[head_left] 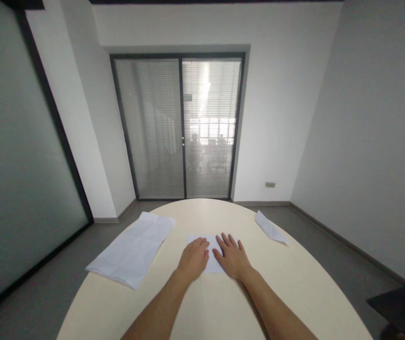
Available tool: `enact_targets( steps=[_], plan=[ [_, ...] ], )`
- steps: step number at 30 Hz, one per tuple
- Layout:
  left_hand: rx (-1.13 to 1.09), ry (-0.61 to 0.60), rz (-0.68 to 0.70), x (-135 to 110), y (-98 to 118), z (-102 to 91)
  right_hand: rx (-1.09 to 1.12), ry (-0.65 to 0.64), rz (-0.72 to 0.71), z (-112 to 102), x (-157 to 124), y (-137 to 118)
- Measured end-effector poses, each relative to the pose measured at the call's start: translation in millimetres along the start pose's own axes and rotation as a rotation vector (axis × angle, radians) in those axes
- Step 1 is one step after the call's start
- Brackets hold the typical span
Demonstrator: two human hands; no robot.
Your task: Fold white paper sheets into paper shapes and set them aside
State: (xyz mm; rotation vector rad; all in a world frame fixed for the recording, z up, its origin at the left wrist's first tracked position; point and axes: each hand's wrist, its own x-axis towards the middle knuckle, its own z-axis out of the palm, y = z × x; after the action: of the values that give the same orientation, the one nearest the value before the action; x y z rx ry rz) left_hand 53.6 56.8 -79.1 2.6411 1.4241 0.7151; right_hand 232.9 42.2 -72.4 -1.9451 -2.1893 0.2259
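A small sheet of white paper (211, 266) lies flat on the round cream table (202, 307), straight in front of me. My left hand (193, 257) rests on the sheet's left part, fingers loosely bent and close together, with the thumb a little apart from them. On the right part, my right hand (233, 257) lies flat, palm down, its fingers spread. Both hands cover portions of the sheet, so its side edges are partly hidden.
A larger creased stack of white paper (131, 250) lies at the table's left edge. Near the right edge is a folded strip of white paper (270, 228). A dark flat object (400, 304) shows at the lower right, beyond the table. Glass doors with blinds (181, 127) stand behind.
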Motion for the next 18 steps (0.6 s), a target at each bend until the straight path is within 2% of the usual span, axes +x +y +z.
enact_targets(
  steps=[7, 12, 18],
  plan=[
    [-0.002, -0.009, -0.010, -4, 1, 1.6, 0.002, 0.063, 0.043, -1, 2, 4],
    [0.015, 0.014, -0.029, -1, 1, 1.4, 0.049, 0.106, -0.135, -6, -2, 0],
    [0.048, 0.033, -0.088, 3, -7, 1.8, 0.149, 0.020, -0.284, -11, -6, -4]
  ],
)
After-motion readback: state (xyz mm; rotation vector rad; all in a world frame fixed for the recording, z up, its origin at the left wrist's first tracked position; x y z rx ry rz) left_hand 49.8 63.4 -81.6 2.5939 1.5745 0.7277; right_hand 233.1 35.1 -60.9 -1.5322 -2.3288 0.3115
